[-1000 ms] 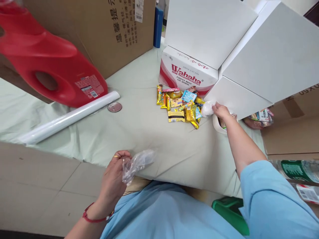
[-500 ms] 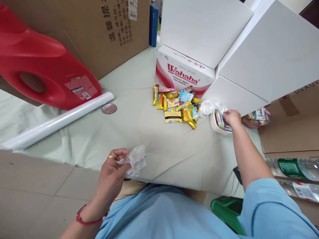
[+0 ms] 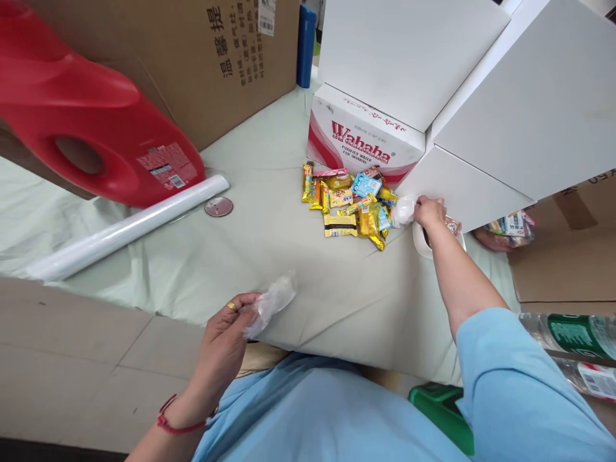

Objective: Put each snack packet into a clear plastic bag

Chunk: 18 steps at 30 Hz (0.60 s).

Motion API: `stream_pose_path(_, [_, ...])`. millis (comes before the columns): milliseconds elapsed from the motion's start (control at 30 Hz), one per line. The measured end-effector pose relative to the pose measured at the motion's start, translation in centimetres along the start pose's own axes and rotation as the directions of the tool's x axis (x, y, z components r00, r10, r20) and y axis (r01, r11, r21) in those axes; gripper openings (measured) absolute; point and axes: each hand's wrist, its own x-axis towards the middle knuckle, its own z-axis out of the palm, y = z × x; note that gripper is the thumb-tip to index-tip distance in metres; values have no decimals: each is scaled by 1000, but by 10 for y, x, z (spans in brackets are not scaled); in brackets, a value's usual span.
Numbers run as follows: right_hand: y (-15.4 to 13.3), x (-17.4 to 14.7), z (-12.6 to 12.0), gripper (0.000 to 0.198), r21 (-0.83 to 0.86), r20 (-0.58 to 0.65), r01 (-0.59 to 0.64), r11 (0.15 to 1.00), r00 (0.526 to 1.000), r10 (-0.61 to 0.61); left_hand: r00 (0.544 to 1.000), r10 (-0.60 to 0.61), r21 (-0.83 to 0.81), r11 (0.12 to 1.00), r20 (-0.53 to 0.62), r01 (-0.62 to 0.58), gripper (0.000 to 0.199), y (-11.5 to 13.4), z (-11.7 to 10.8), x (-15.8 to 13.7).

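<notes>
My left hand (image 3: 230,332) pinches a crumpled clear plastic bag (image 3: 273,301) above the near edge of the cloth-covered table. At the right, my right hand (image 3: 431,213) reaches over a white tub (image 3: 424,249) holding wrapped snacks (image 3: 453,226). Its fingers are curled together at the edge of a bunched clear plastic bag (image 3: 403,210); what they grip, if anything, is hidden. Left of that bunch lies a pile of small packaged snacks (image 3: 353,204), mostly yellow, with some blue and pink wrappers.
A Wahaha carton (image 3: 366,138) and white boxes (image 3: 510,102) stand behind the snacks. On the left are a red jug (image 3: 106,128), a white roll (image 3: 129,228) and a round disc (image 3: 218,206). Plastic bottles (image 3: 575,333) lie at the right; another snack bag (image 3: 507,230) is beside the boxes.
My right hand has shifted left from inside the tub to its left rim, by the bunched plastic. The bag in my left hand has changed shape slightly. The view has shifted a little.
</notes>
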Motion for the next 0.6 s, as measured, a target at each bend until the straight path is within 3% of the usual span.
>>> stream_pose_path(100, [6,-15,-6,38,18,9,-75,997,997,75,1000,-20,-45,999,22,21,40,7,6,-5])
stream_pose_path(167, [7,-35,-11,39,87,-147,-77,993,985,89,1000,-15,-63,998,25,17,39,9,9,-6])
stream_pose_path(233, [0,-68,-14,41,195,-393,-40,980,912,116,1000,5,-68,998,28,-3,40,9,10,-4])
stream_pose_path(267, [-7,-89,-15,41,274,-465,0,962,875,133,999,21,-58,998,31,-19,38,8,10,-3])
stream_pose_path(300, [-15,-113,-15,37,379,-473,55,924,869,142,998,43,-34,999,37,-42,35,7,10,-2])
stream_pose_path(367, [-38,-164,-13,27,671,-271,118,732,958,94,993,108,50,993,56,-111,26,3,11,0])
stream_pose_path(400, [-52,-190,-12,25,803,-106,67,592,994,30,987,149,108,982,66,-156,22,1,12,0])
stream_pose_path(433, [-66,-215,-11,26,891,45,-24,454,998,-36,978,194,174,963,77,-205,19,0,15,0])
stream_pose_path(500, [-94,-258,-9,35,947,270,-230,223,948,-169,952,288,304,902,106,-307,17,-3,21,-1])
stream_pose_path(600, [-130,-301,-5,54,885,453,-460,73,814,-363,888,425,431,778,173,-456,19,-3,34,-5])
